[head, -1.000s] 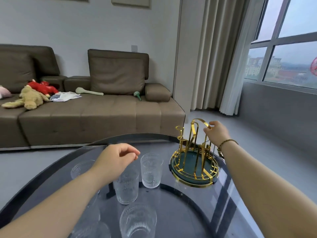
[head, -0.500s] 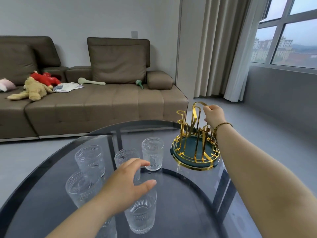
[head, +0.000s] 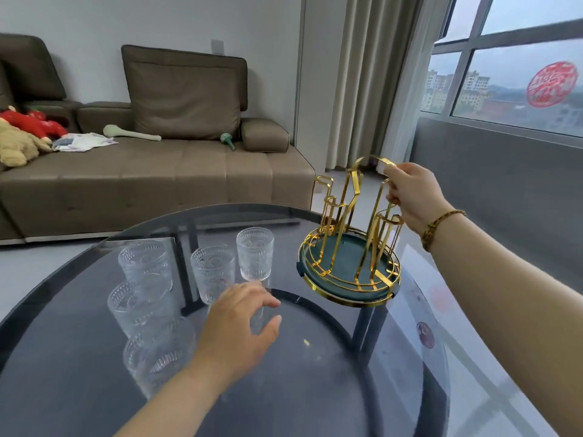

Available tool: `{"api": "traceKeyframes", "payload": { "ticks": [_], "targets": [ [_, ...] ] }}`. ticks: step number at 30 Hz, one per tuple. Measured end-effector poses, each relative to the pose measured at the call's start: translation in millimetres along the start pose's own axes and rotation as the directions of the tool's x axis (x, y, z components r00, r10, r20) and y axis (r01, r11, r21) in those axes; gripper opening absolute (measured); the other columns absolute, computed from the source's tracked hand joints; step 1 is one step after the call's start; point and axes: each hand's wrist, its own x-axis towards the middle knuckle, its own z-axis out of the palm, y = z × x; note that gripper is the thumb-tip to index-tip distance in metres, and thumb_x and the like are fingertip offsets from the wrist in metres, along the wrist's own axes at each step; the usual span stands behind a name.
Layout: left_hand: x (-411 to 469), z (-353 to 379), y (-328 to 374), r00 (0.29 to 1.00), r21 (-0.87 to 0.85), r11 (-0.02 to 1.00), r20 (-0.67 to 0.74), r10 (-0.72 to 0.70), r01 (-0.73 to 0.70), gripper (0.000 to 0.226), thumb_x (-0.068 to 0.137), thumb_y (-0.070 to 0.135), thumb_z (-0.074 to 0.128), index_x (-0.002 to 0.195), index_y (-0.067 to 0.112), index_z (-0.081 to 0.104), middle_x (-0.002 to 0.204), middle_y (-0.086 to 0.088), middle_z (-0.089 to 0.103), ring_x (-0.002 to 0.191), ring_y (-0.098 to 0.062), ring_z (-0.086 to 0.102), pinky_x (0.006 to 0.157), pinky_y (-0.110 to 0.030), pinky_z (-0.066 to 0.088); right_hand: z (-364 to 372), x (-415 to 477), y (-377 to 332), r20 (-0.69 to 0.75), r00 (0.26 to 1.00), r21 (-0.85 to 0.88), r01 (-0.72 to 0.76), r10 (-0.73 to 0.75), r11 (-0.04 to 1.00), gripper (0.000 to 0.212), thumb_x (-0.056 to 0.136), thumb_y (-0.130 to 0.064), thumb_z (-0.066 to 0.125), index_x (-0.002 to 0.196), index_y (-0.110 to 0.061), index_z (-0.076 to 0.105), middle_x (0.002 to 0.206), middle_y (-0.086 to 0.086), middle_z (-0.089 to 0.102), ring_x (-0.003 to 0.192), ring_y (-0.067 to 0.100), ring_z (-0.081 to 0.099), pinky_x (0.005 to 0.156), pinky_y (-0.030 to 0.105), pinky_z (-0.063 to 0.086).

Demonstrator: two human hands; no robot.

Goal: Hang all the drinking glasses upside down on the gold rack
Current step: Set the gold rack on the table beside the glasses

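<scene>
Right hand is gripping the tilted rack; left hand, fingers apart, is closing on a glass, risking toppling it.

This is a home living room; a brown upholstered sofa with padded backrests stands against a plain pale wall; soft toys, one tan and one red, lie on its seat beside loose papers; a round dark glass coffee table sits in front of it on a grey floor; long beige curtains hang beside a large window; apartment blocks show far below through the glass, so the room sits high in a building; a red paper decoration sticks to the pane.
</scene>
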Motion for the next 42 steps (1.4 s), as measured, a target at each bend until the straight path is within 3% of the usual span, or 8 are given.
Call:
{"api": "traceKeyframes", "payload": {
  "ticks": [4, 7, 10, 12, 14, 17, 22, 42],
  "targets": [
    [-33, 20, 14, 0.991, 0.008, 0.994, 0.076, 0.111, -0.112, 0.023, 0.07, 0.029, 0.054, 0.078, 0.013, 0.067, 0.082, 0.0, 0.07, 0.101, -0.006, 0.047, 0.089, -0.021, 0.032, -18, -35, 8, 0.016, 1.0, 0.005, -0.013, 0.013, 1.0, 0.015, 0.089, -0.019, 0.043, 0.077, -0.016, 0.052, 0.06, -0.002, 0.038, 0.054, 0.01, 0.036, 0.059, 0.023, 0.039],
    [-59, 38, 15, 0.979, 0.095, 0.979, 0.106, 0.173, -0.183, 0.018, 0.06, 0.018, 0.074, 0.077, 0.017, 0.067, 0.079, 0.004, 0.071, 0.096, -0.005, 0.054, 0.09, -0.023, 0.033, -25, -54, 17, -0.007, 1.0, -0.01, -0.029, 0.029, 1.0, 0.012, 0.089, -0.02, 0.043, 0.091, -0.012, 0.051, 0.061, -0.002, 0.039, 0.056, 0.011, 0.037, 0.06, 0.023, 0.04],
    [-79, 51, 9, 0.97, 0.157, 0.972, 0.197, 0.14, -0.172, 0.037, 0.046, 0.016, 0.087, 0.078, 0.02, 0.068, 0.08, 0.006, 0.069, 0.095, -0.006, 0.059, 0.079, -0.018, 0.045, -32, -70, 24, -0.015, 0.999, -0.024, -0.035, 0.035, 0.999, 0.012, 0.089, -0.021, 0.043, 0.087, -0.013, 0.052, 0.061, -0.002, 0.04, 0.055, 0.01, 0.038, 0.06, 0.023, 0.04],
    [-89, 57, 6, 0.968, 0.218, 0.971, 0.246, 0.042, -0.098, 0.039, 0.054, 0.022, 0.083, 0.089, 0.02, 0.067, 0.093, 0.003, 0.068, 0.1, -0.011, 0.062, 0.081, -0.022, 0.052, -34, -77, 28, -0.015, 0.999, -0.025, -0.032, 0.031, 0.999, 0.012, 0.089, -0.021, 0.043, 0.087, -0.013, 0.052, 0.061, -0.002, 0.04, 0.055, 0.009, 0.039, 0.058, 0.021, 0.04],
    [-94, 63, 2, 0.952, 0.203, 0.979, 0.294, -0.088, 0.028, 0.041, 0.077, 0.029, 0.064, 0.115, 0.018, 0.054, 0.123, 0.0, 0.054, 0.122, -0.012, 0.044, 0.102, -0.026, 0.035, -34, -81, 32, -0.013, 0.999, -0.039, -0.035, 0.035, 0.999, 0.013, 0.089, -0.021, 0.042, 0.089, -0.011, 0.051, 0.061, -0.002, 0.04, 0.055, 0.009, 0.039, 0.056, 0.021, 0.04],
    [-95, 70, -4, 0.935, 0.274, 0.959, 0.313, -0.165, 0.078, 0.046, 0.088, 0.039, 0.042, 0.131, 0.022, 0.034, 0.139, 0.006, 0.034, 0.132, -0.008, 0.024, 0.11, -0.025, 0.018, -34, -87, 37, -0.012, 0.999, -0.048, -0.043, 0.042, 0.998, 0.014, 0.089, -0.022, 0.042, 0.09, -0.011, 0.051, 0.061, -0.001, 0.041, 0.055, 0.01, 0.039, 0.054, 0.022, 0.04],
    [-95, 74, -9, 0.93, 0.326, 0.943, 0.321, -0.182, 0.072, 0.044, 0.089, 0.042, 0.038, 0.129, 0.023, 0.036, 0.138, 0.008, 0.034, 0.131, -0.01, 0.025, 0.11, -0.025, 0.017, -32, -90, 39, -0.011, 0.999, -0.083, -0.037, 0.036, 0.996, 0.015, 0.09, -0.022, 0.042, 0.092, -0.01, 0.05, 0.061, 0.0, 0.041, 0.051, 0.009, 0.041, 0.042, 0.014, 0.041],
    [-98, 76, -11, 0.939, 0.29, 0.951, 0.284, -0.194, 0.109, 0.042, 0.088, 0.043, 0.04, 0.126, 0.025, 0.04, 0.137, 0.009, 0.035, 0.131, -0.008, 0.025, 0.11, -0.024, 0.016, -27, -87, 43, -0.009, 1.0, -0.13, -0.031, 0.03, 0.991, 0.028, 0.09, -0.021, 0.04, 0.107, -0.001, 0.051, 0.066, 0.0, 0.043, 0.06, 0.01, 0.042, 0.055, 0.019, 0.039]
  ]
}}
